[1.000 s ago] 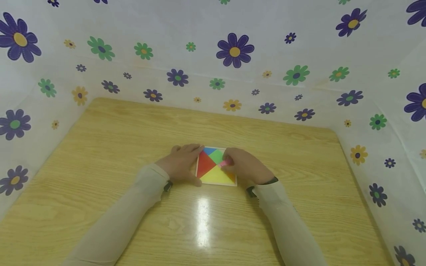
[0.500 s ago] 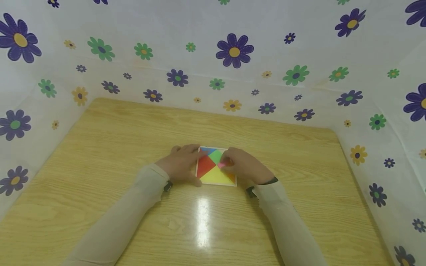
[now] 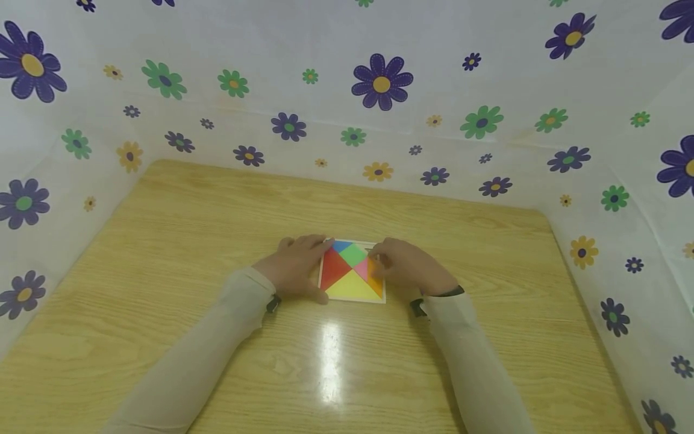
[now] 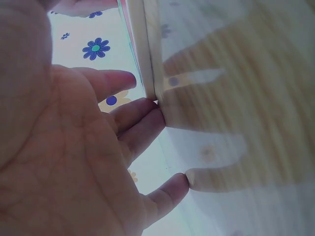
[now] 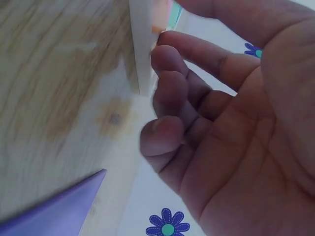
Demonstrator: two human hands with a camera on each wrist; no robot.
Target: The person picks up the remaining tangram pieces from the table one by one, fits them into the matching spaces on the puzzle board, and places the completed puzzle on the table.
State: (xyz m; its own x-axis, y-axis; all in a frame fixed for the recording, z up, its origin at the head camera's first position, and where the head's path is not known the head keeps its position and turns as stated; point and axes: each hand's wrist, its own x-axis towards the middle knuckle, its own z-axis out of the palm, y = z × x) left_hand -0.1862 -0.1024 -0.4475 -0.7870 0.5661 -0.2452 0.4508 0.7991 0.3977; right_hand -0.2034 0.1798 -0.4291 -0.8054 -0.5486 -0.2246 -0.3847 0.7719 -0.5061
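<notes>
A tangram tray [image 3: 353, 301] with a pale wooden rim lies flat between both hands. In it are a red triangle [image 3: 334, 269], a yellow triangle [image 3: 355, 287], a blue piece [image 3: 340, 246], a green square [image 3: 353, 255], a pink piece [image 3: 362, 269] and an orange piece [image 3: 375, 282]. My left hand [image 3: 295, 266] rests against the tray's left side, fingers spread and thumb by the near corner. My right hand [image 3: 413, 266] has its bent fingertips over the right rim, at the orange piece; its back hides the far right corner.
A purple triangle [image 5: 64, 209] lies on the table beside the right hand, seen in the right wrist view. The wood-grain table [image 3: 217, 211] is enclosed by a white cloth [image 3: 325, 36] printed with flowers. Light glares off the table near the tray.
The right hand has let go of the pink piece, which now lies flat beside the green square, and has shifted right to the tray's edge. The left index finger lifted briefly over the tray and returned.
</notes>
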